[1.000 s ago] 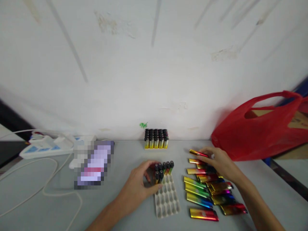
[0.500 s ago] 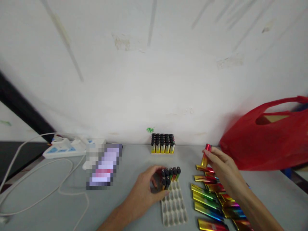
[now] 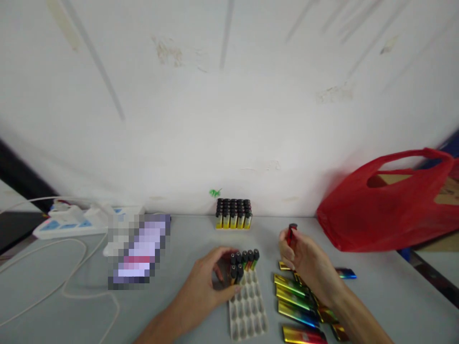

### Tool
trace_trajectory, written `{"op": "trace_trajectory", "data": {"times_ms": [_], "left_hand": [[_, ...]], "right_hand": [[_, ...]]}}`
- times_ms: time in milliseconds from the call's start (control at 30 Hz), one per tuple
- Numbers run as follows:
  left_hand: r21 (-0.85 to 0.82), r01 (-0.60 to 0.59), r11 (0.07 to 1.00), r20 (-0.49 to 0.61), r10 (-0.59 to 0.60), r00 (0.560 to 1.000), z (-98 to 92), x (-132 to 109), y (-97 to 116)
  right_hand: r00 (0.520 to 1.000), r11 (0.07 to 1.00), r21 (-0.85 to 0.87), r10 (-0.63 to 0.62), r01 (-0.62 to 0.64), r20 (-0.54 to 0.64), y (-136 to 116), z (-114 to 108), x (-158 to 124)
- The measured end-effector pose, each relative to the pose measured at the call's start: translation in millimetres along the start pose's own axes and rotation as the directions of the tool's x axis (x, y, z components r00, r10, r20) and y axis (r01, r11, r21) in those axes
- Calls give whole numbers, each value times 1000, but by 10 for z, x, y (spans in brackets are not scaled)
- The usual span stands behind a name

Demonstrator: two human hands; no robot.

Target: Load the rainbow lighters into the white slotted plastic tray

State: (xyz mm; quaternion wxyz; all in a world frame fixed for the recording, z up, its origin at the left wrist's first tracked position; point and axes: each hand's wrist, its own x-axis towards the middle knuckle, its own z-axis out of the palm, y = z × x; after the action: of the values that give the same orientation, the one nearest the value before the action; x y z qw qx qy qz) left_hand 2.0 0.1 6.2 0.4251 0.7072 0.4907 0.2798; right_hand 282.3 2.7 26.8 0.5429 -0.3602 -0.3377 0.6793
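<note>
My right hand (image 3: 304, 253) pinches a red lighter (image 3: 292, 234), its black top upright, above the table right of the middle. My left hand (image 3: 206, 282) curls round the left side of a pale tray (image 3: 249, 306) with rows of small hollows, thumb in front and fingers behind. Several black-topped lighters (image 3: 245, 259) stand in the tray's back rows; the hollows nearer me show bare. Below my right hand lies a spread of shiny lighters (image 3: 296, 297) in gold, green, blue and red, partly hidden by my forearm.
Against the wall stands a block of upright lighters (image 3: 234, 217) with yellow bases. At right sits a red bag (image 3: 362, 215), a cardboard box (image 3: 444, 191) behind it. A phone (image 3: 143, 248), a power strip (image 3: 71, 222) and white cables (image 3: 77, 267) lie at left.
My right hand has turned the lighter so its black top shows and brought it left, nearer the tray. My left hand keeps its place at the tray. The view has shifted slightly right.
</note>
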Motion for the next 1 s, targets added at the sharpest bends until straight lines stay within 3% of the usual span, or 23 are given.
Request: {"op": "trace_trajectory", "data": {"times_ms": [600,1000], "left_hand": [[-5,-29,1000,-13,29,999,-20,-9,-2],[-35,-40,999,-17,39,999,1,-7,-36]], "right_hand": [[998,999,5,42,-42,56,112,66,-59],[995,992,74,104,-104,1,174,112,-80]]}}
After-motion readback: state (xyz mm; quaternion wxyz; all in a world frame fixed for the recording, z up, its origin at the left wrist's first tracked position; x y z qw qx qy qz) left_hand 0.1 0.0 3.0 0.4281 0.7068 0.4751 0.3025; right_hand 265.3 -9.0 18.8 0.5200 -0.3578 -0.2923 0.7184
